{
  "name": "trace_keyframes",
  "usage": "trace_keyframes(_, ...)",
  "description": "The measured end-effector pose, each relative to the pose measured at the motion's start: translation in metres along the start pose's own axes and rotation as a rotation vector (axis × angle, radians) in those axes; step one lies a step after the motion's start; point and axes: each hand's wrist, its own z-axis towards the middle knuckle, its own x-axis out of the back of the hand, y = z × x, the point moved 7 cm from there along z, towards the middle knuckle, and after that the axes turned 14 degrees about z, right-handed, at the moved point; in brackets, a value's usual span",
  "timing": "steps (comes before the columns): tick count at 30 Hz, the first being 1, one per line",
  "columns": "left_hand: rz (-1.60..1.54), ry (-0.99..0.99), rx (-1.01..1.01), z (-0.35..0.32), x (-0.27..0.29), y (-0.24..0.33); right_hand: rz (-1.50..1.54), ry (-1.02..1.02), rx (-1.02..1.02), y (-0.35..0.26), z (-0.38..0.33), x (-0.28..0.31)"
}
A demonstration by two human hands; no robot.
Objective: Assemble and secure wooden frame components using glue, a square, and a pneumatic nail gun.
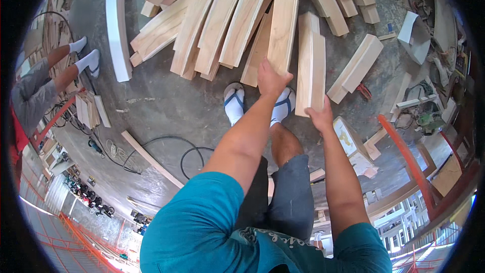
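My left hand (272, 78) is closed on the near end of a long pale wooden beam (284, 25), which stretches away from me past my feet. In my right hand (322, 117) is the near end of a second wooden beam (310, 65), with its far end tilted slightly left. Both look built of layered boards with stepped edges. A darker board (258, 55) shows partly behind the left beam. Close by on the left lie several similar beams (237, 20), fanned out side by side. Part of each hand's fingers is hidden by the wood.
Right of me another stepped beam (356, 68) lies on the concrete floor (166, 111), near red pliers-like handles (364, 91). A black cable (187, 154) loops behind my left side. A long white-faced piece (117, 25) lies left; beyond it stands another person (55, 71). An orange metal bar (406, 154) is at right.
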Motion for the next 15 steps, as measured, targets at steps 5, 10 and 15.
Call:
trace_keyframes(5,-0.208,0.117,-0.154,-0.051,0.14,-0.005,0.285,-0.051,-0.155,0.067,-0.066,0.07)
trace_keyframes(10,-0.138,0.092,-0.098,-0.121,0.288,-0.103,0.604,-0.268,-0.687,0.108,-0.171,0.099)
trace_keyframes(15,0.113,-0.109,0.218,-0.264,0.366,-0.232,0.383,-0.37,-0.842,0.155,-0.206,0.143)
